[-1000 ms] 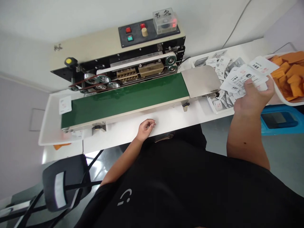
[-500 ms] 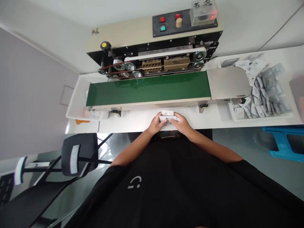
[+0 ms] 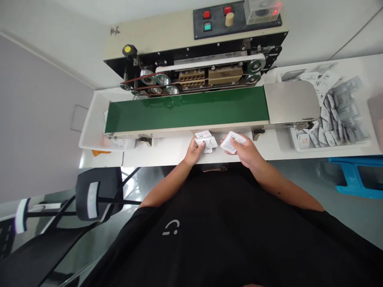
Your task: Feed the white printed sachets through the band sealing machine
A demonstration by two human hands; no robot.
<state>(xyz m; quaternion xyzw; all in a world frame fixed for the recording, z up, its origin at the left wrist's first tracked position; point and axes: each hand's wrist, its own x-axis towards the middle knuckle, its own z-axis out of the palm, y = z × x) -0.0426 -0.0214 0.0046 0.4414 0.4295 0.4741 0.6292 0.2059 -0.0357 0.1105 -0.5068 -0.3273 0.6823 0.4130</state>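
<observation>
Left hand (image 3: 193, 152): fingers closed on a small stack of packets (image 3: 206, 141), fanned; at least two show, the exact count is unclear. It is held over the bench (image 3: 167, 153), just in front of the near edge of the green belt (image 3: 187, 109).

Right hand (image 3: 247, 153): fingers pinching a single packet (image 3: 231, 142), white and printed. Its long axis runs roughly along the belt, slightly tilted. It sits just right of the stack without touching it, and is the nearer of the two to the metal plate (image 3: 291, 103) at the belt's right end.

Sealing machine (image 3: 167, 36): one, behind the belt. Its panel carries two red buttons, one green button (image 3: 207, 26) and one knob (image 3: 229, 18).

Heap of packets (image 3: 338, 113): too many to count, in a tray (image 3: 329, 146) at far right, well apart from both hands.

White bin (image 3: 88, 133): one, at the belt's left end.

Chair (image 3: 95, 195): one, lower left.
</observation>
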